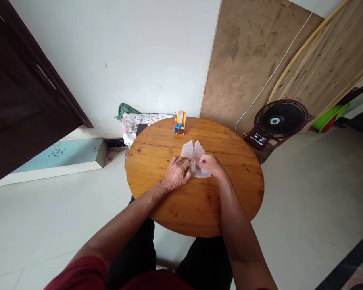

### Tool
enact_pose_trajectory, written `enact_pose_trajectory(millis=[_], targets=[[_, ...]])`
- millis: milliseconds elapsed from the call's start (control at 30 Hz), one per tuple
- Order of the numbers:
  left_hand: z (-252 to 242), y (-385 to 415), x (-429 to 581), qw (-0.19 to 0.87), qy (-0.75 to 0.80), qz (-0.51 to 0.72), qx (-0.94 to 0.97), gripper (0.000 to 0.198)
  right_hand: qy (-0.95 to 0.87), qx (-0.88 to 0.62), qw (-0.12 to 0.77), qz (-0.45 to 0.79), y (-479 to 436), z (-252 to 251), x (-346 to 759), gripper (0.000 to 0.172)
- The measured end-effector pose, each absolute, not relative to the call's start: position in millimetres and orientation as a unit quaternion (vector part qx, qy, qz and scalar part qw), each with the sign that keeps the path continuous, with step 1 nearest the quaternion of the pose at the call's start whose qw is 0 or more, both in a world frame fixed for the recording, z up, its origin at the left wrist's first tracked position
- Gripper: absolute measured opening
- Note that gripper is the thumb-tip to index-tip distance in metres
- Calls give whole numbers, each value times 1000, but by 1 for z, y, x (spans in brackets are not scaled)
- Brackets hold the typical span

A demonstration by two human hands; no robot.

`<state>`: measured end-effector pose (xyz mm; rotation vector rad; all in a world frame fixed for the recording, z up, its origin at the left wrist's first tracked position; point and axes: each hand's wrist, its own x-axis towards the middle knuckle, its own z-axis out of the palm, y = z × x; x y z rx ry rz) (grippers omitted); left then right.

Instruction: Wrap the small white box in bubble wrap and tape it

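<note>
A crumpled sheet of clear bubble wrap [194, 152] lies near the middle of a round wooden table [230, 193]. My left hand [178, 173] is closed on its left side, knuckles up. My right hand [209, 164] pinches its right side with the fingers curled. The two hands almost meet over the wrap, and its upper flaps stick up beyond them. Whatever lies inside the wrap is hidden. An orange and blue tape dispenser [180, 123] stands at the table's far edge, well beyond both hands.
A dark fan [280, 120] sits on the floor at right, before leaning wooden boards [254, 60]. A printed white sack [139, 123] and green cloth lie behind the table by the wall. A dark door [24, 92] stands left, beside a pale blue box [57, 155].
</note>
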<state>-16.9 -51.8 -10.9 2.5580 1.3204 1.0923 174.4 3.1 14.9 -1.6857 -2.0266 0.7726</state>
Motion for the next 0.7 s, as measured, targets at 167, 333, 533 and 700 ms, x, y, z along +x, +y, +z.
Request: enact_pose_trajectory(millis=[167, 333, 533, 700], targets=[[-7, -53, -17, 18, 448, 309, 839, 29, -700, -594, 254, 303, 4, 11, 168, 11], [-7, -52, -18, 31, 440, 304, 844, 34, -665, -584, 314, 343, 6, 3, 161, 23], [-5, -53, -17, 34, 445, 300, 843, 37, -634, -573, 351, 382, 0, 10, 150, 23], [-2, -55, -17, 39, 439, 303, 845, 29, -589, -545, 338, 491, -11, 28, 147, 25]])
